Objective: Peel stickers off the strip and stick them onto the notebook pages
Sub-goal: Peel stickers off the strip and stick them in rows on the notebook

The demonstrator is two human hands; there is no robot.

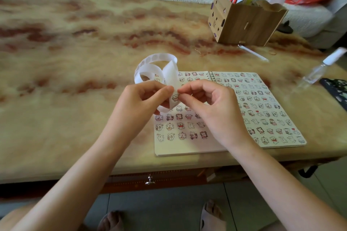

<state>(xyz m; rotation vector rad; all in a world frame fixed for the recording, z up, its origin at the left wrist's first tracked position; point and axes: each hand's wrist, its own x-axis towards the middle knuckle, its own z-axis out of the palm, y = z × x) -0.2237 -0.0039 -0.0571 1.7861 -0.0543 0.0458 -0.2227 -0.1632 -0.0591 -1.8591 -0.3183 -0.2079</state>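
A white sticker strip (150,70) curls in loops above the table, with round empty spots along its far loop. My left hand (144,99) grips the strip's near end between thumb and fingers. My right hand (206,105) pinches at a small cartoon sticker (175,97) on the strip, right beside the left thumb. Below both hands lies an open spiral notebook (272,118), both pages covered with rows of several small cartoon stickers. My hands hide part of the left page.
A wooden pen holder (244,22) full of pens stands at the back right. A clear spray bottle (319,69) lies right of the notebook, a dark patterned object (336,88) at the right edge. A white pen (253,52) lies behind the notebook. The marble-patterned table (75,62) stretches left.
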